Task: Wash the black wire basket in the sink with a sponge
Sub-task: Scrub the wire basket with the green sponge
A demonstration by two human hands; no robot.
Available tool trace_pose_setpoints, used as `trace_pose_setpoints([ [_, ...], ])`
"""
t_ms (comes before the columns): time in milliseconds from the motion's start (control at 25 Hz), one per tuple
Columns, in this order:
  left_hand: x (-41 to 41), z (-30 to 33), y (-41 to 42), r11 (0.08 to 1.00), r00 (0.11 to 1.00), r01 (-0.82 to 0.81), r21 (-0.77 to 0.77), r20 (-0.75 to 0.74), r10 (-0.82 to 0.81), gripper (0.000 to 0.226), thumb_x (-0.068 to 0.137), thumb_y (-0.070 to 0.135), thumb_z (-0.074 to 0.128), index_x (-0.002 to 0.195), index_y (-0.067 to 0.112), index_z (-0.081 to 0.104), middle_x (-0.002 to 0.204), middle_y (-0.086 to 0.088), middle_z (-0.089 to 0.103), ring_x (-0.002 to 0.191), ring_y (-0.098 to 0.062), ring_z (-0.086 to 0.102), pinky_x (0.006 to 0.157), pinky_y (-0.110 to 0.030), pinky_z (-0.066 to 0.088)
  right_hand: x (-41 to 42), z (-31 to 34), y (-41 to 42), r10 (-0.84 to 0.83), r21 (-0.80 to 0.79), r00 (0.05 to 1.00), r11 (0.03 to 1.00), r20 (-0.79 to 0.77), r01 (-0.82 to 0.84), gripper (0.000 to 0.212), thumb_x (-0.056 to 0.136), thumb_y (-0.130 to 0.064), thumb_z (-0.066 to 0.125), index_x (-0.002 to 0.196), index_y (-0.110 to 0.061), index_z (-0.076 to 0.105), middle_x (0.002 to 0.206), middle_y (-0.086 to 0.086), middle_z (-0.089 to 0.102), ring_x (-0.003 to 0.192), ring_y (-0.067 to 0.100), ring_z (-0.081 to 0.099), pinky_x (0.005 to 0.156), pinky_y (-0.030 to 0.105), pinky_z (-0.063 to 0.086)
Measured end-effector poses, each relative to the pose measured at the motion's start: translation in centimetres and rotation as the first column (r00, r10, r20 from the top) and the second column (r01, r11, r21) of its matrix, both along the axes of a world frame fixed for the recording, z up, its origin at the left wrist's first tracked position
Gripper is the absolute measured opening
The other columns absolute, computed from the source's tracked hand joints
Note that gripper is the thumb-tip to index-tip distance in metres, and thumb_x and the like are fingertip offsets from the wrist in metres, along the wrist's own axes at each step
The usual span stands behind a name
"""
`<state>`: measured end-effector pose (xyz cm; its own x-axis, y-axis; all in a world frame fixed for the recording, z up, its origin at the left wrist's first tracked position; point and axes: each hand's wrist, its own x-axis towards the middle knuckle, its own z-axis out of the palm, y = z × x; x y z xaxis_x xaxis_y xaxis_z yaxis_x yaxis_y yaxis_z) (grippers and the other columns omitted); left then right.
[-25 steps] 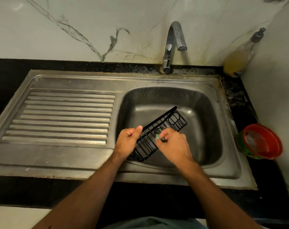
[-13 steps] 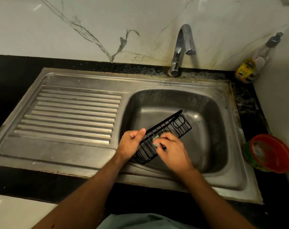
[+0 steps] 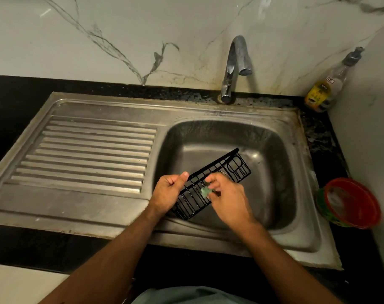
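Note:
A black wire basket [image 3: 235, 166] is held tilted over the steel sink bowl [image 3: 272, 172], its long side running from near left to far right. My left hand [image 3: 168, 191] grips the basket's near left end, thumb up on the rim. My right hand [image 3: 227, 197] pinches a small green sponge [image 3: 205, 191] and presses it against the basket's wires near the middle. Most of the sponge is hidden under my fingers.
A chrome tap [image 3: 235, 66] stands behind the bowl, with no water running. The ribbed draining board [image 3: 87, 154] lies to the left. A soap dispenser bottle [image 3: 325, 88] sits in the back right corner. A red and green tub [image 3: 351, 204] stands on the black counter at right.
My right hand has slid the sponge a little along the basket's wires toward the near end. My left hand keeps its grip. The camera has shifted, so the scene sits lower and more to the right.

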<state>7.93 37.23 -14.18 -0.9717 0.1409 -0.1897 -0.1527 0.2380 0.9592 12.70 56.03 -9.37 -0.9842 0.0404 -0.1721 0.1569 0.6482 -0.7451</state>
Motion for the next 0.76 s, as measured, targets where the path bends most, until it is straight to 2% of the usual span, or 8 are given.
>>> trace_pose_setpoints([
  [120,-0.1,-0.1,0.0,1.0,1.0,0.021,-0.001,-0.015,-0.021,0.062,0.087,0.063,0.055,0.053,0.016,0.033,0.052,-0.003,0.024,0.048,-0.017,0.02,0.048,-0.027,0.02,0.6,0.1,0.8,0.077,0.153,0.997,0.985,0.014,-0.078,0.024,0.092,-0.011,0.067,0.105,-0.03,0.074,0.105,-0.004,0.071,0.087,0.012,0.067,0.087,0.032,0.058],
  [280,-0.1,-0.5,-0.1,0.999,0.999,0.036,0.017,0.002,-0.036,0.071,0.087,0.063,0.056,0.056,0.001,0.038,0.052,-0.007,0.031,0.049,-0.019,0.025,0.05,-0.029,0.025,-2.3,0.5,-1.1,0.158,0.226,0.967,0.968,-0.201,-0.111,0.014,0.09,-0.013,0.069,0.1,-0.021,0.075,0.097,0.002,0.072,0.086,0.022,0.067,0.08,0.038,0.058],
  [360,-0.1,-0.5,-0.2,0.999,1.0,0.027,0.017,0.014,-0.027,0.067,0.087,0.064,0.056,0.054,0.007,0.043,0.051,-0.005,0.035,0.048,-0.017,0.029,0.051,-0.028,0.028,-3.1,0.6,-2.1,0.157,0.256,0.958,0.962,-0.241,-0.094,0.015,0.087,-0.008,0.07,0.098,-0.018,0.075,0.095,0.004,0.072,0.088,0.025,0.067,0.078,0.04,0.057],
  [440,0.0,-0.3,-0.3,1.0,1.0,0.022,0.001,0.01,-0.022,0.059,0.088,0.062,0.055,0.051,0.019,0.039,0.049,0.001,0.031,0.046,-0.015,0.025,0.05,-0.027,0.024,-2.4,0.1,-1.5,0.158,0.239,0.968,0.965,-0.197,-0.109,0.019,0.086,-0.004,0.068,0.095,-0.019,0.075,0.096,0.002,0.071,0.087,0.023,0.066,0.078,0.04,0.058],
  [520,0.0,0.0,-0.2,1.0,1.0,0.026,-0.015,-0.003,-0.026,0.058,0.089,0.06,0.054,0.051,0.022,0.034,0.049,0.001,0.027,0.045,-0.015,0.022,0.049,-0.026,0.022,-1.0,0.0,0.4,0.16,0.217,0.983,0.966,-0.085,-0.138,0.023,0.087,-0.003,0.065,0.091,-0.024,0.074,0.098,-0.004,0.067,0.087,0.017,0.065,0.079,0.038,0.058],
  [600,-0.1,-0.3,-0.2,1.0,1.0,0.024,-0.005,0.003,-0.024,0.064,0.09,0.062,0.054,0.053,0.013,0.034,0.052,-0.006,0.027,0.048,-0.02,0.022,0.05,-0.029,0.023,-0.7,0.2,1.9,0.069,0.149,0.996,0.987,-0.061,-0.059,0.026,0.087,-0.003,0.063,0.09,-0.027,0.073,0.098,-0.007,0.066,0.084,0.012,0.064,0.081,0.034,0.057],
  [680,-0.3,-0.8,-0.3,0.999,0.999,0.036,0.023,0.037,-0.037,0.081,0.088,0.07,0.054,0.061,-0.005,0.038,0.056,-0.01,0.034,0.052,-0.025,0.027,0.053,-0.035,0.028,-1.8,0.2,1.7,-0.042,0.119,0.982,0.991,-0.185,0.065,0.026,0.088,-0.003,0.061,0.092,-0.026,0.073,0.098,-0.005,0.068,0.083,0.013,0.065,0.081,0.033,0.056],
  [760,-0.4,-1.2,-0.4,0.998,0.997,0.043,0.046,0.059,-0.045,0.092,0.084,0.077,0.057,0.068,-0.013,0.043,0.059,-0.014,0.043,0.054,-0.027,0.034,0.056,-0.038,0.034,-3.3,-0.1,0.8,0.008,0.129,0.977,0.991,-0.215,0.021,0.025,0.089,-0.004,0.061,0.094,-0.024,0.074,0.099,-0.002,0.07,0.086,0.017,0.066,0.083,0.035,0.056],
])
